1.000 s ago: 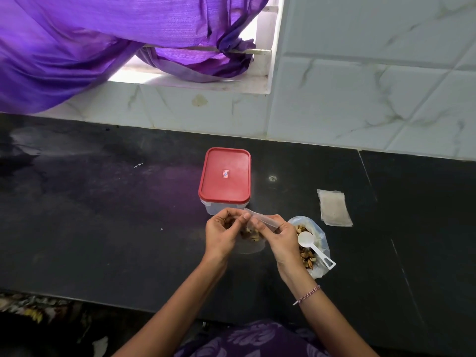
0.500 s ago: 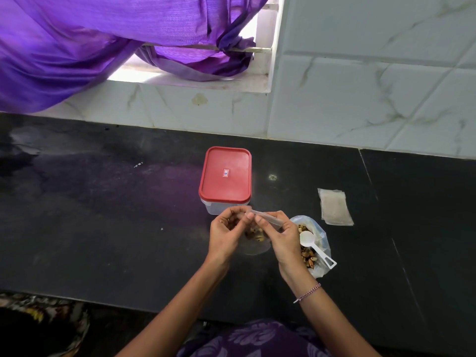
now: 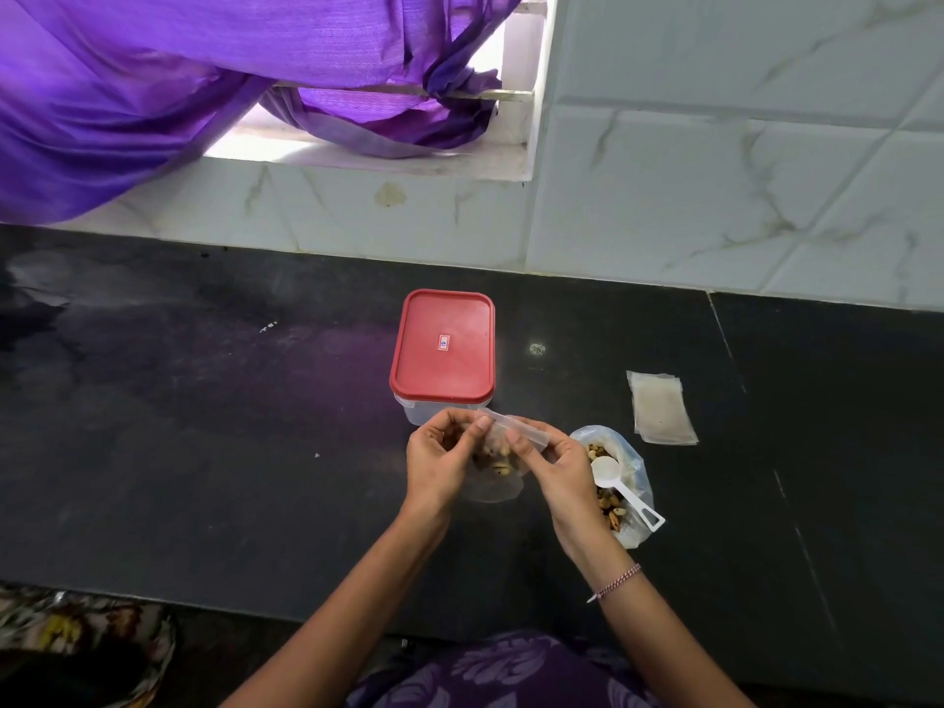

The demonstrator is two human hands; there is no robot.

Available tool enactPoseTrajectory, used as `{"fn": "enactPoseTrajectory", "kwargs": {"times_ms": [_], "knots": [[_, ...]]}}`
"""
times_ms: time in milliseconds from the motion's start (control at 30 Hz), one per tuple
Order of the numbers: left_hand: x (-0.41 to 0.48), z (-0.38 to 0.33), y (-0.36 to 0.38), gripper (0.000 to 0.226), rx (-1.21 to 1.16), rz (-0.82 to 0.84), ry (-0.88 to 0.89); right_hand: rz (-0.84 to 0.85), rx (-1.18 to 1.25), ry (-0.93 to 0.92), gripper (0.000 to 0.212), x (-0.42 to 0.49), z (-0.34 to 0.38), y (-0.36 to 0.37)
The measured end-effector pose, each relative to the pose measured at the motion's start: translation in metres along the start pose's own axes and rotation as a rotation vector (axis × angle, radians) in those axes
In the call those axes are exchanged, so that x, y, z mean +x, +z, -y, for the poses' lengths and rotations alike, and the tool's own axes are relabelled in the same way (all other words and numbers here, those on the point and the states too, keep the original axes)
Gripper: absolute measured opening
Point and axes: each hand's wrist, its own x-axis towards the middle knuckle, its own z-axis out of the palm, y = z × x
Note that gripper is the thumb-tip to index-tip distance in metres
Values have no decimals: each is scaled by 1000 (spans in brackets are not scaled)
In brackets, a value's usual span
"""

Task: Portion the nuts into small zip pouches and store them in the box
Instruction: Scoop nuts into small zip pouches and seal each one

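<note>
A beaded bracelet (image 3: 614, 583) and purple leaf-print clothing (image 3: 511, 671).

Home kitchen, by every sign: a black polished stone counter (image 3: 204, 426) carries the red-lidded box (image 3: 442, 350). Behind the box rise white marble-look wall tiles (image 3: 715, 196). Behind and to its left, a window ledge (image 3: 357, 155) is draped with a purple curtain (image 3: 153, 94). Just right of the box sits a bag of nuts (image 3: 633, 449) with a plastic scoop (image 3: 606, 471).

A small clear zip pouch (image 3: 494, 480) holding nuts (image 3: 499, 459) is pinched between left grip (image 3: 438, 462) and right grip (image 3: 557, 470). The red-lidded clear plastic box (image 3: 443, 344) stands shut just beyond them; an open nut bag (image 3: 631, 482) lies beside the right grip.
</note>
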Motion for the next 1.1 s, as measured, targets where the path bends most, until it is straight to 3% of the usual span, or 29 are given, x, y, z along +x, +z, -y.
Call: {"fn": "enactPoseTrajectory", "kwargs": {"times_ms": [233,333,567,700,900,1100], "knots": [[-3,4,1,10,-76,24,-51,-62,-63,-43,17,2,1,0],[-2,5,2,15,-121,27,-113,-85,-91,-60,16,4,0,-1],[1,6,2,10,33,46,-114,-72,-127,-42,19,2,-2,0],[2,3,3,11,-19,-9,-104,-38,51,22,20,0,2,0],[-1,7,1,13,-39,3,-108,-156,-45,-4,10,2,1,0],[-6,6,1,10,-85,-18,-79,-157,-42,-11,14,5,2,2]]}}
